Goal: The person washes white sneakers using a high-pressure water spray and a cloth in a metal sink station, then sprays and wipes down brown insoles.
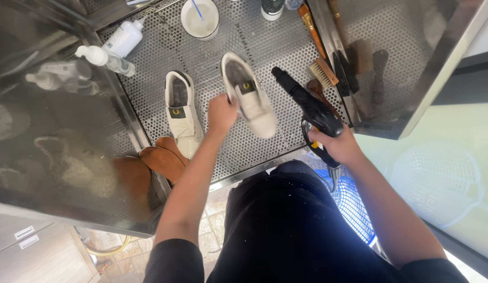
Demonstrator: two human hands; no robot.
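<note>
Two steel walls flank a perforated metal tray (286,52), and tiled floor shows below. Beside the left hand (222,112), which grips a white shoe (249,94) lifted off the tray, lies its mate (181,112). The right hand (341,147) is closed round a black spray gun (307,105). Beyond it lie brushes (322,71); bottles (115,47) and a cup (200,18) stand farther off.

A shoe-cleaning workshop, by the look of it. A steel booth with a perforated metal bench (265,47) holds two white sneakers (182,112), brushes (323,72), spray bottles (105,58) and a tub (200,20). The right hand (341,147) grips a black spray gun (307,102).
</note>
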